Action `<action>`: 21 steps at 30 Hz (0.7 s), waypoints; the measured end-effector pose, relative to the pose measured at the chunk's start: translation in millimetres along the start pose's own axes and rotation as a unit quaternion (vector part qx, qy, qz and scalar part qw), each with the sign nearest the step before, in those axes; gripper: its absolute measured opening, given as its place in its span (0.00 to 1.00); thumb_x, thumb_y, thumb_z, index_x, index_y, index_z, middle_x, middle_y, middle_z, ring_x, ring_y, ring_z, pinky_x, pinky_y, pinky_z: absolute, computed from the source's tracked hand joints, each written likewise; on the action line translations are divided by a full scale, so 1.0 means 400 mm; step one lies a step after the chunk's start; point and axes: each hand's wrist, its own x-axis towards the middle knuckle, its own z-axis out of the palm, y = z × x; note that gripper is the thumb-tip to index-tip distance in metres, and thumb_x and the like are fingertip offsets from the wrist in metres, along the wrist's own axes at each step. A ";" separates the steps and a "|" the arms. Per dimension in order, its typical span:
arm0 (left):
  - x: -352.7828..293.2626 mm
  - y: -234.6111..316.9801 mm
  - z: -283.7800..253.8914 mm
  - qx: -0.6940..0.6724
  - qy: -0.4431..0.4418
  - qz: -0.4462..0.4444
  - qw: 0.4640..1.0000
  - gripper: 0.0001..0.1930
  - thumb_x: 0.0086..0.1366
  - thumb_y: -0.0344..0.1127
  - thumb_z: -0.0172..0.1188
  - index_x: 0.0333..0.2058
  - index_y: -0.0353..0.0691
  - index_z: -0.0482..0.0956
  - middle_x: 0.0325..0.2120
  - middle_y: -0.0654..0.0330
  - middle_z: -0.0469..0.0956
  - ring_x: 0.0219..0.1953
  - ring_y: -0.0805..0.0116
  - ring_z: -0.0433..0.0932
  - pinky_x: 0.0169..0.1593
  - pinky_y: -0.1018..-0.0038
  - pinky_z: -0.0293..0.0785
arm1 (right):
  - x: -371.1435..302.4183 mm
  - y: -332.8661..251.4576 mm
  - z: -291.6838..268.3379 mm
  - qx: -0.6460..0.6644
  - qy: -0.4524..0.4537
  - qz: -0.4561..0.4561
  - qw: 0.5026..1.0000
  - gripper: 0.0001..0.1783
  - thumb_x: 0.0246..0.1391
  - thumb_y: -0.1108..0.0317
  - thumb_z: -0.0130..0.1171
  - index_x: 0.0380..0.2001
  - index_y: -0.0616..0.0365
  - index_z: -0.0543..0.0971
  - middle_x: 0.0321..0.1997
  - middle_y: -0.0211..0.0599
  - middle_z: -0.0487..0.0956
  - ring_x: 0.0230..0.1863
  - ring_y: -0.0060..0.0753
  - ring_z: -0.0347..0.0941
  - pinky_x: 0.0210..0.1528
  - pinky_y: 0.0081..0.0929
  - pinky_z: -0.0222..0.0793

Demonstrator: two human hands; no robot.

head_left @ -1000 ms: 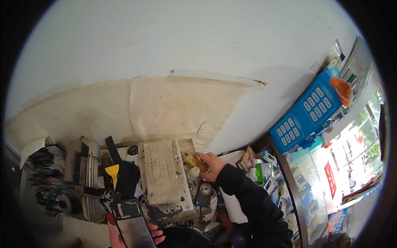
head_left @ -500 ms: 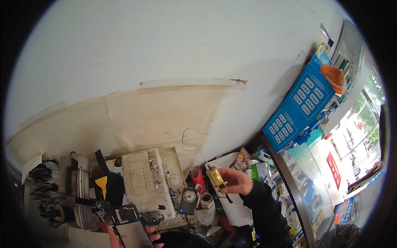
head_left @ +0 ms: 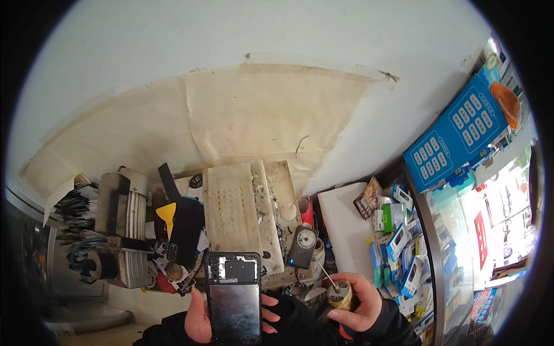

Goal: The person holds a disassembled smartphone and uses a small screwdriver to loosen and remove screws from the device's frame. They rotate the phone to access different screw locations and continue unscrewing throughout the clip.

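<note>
My left hand (head_left: 198, 318) grips an opened smartphone (head_left: 235, 311) from beneath, with the thumb on one side and fingertips on the other. The phone's back cover is off, so a dark battery area and the metal and black parts above it show. To the right, my right hand (head_left: 363, 304) is closed round a small gold, block-shaped tool (head_left: 340, 295) with a thin metal needle pointing up and left. What kind of tool it is I cannot make out. The two hands are apart, and the needle does not touch the phone.
Beyond the phone lies a grimy pale board (head_left: 231, 202). Nearby are a dark device with a round dial (head_left: 302, 247), a yellow scraper-like piece (head_left: 166, 215) and a black panel (head_left: 187, 230). Small boxed goods (head_left: 398, 242) fill the right side, beside a glass counter's dark edge (head_left: 430, 248).
The view has shifted. My left hand has brought the phone up and nearer the middle, more upright. My right hand has come down and nearer with the gold tool, whose needle still points up and left.
</note>
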 end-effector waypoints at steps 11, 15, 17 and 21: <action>-0.022 0.031 0.034 0.088 -0.042 -0.067 0.993 0.74 0.54 0.95 0.28 0.71 0.22 0.59 0.58 0.24 0.73 0.54 0.36 0.82 0.60 0.46 0.78 | 0.067 -0.121 0.033 -0.368 -0.004 -0.160 0.916 0.42 0.53 0.57 0.74 0.69 0.61 0.74 0.43 0.44 0.80 0.35 0.46 0.81 0.35 0.35 0.79; -0.012 0.033 0.055 0.048 -0.068 -0.045 0.995 0.65 0.60 0.90 0.42 0.72 0.29 0.61 0.66 0.39 0.70 0.60 0.46 0.78 0.61 0.51 0.79 | 0.063 -0.126 0.041 -0.384 0.013 -0.154 0.910 0.38 0.49 0.56 0.75 0.65 0.52 0.81 0.40 0.41 0.79 0.30 0.40 0.80 0.30 0.33 0.78; -0.012 0.038 0.064 0.077 -0.059 -0.056 0.994 0.67 0.58 0.91 0.38 0.71 0.29 0.61 0.65 0.38 0.70 0.57 0.49 0.80 0.57 0.54 0.81 | 0.058 -0.129 0.039 -0.392 0.002 -0.145 0.909 0.38 0.48 0.56 0.75 0.65 0.51 0.82 0.39 0.40 0.79 0.29 0.39 0.79 0.29 0.32 0.77; -0.017 0.042 0.071 0.094 -0.059 -0.071 0.991 0.68 0.56 0.93 0.36 0.71 0.28 0.61 0.65 0.39 0.70 0.57 0.50 0.81 0.58 0.55 0.80 | 0.049 -0.132 0.038 -0.398 0.000 -0.135 0.907 0.38 0.48 0.57 0.74 0.65 0.46 0.82 0.38 0.40 0.77 0.28 0.37 0.78 0.27 0.31 0.75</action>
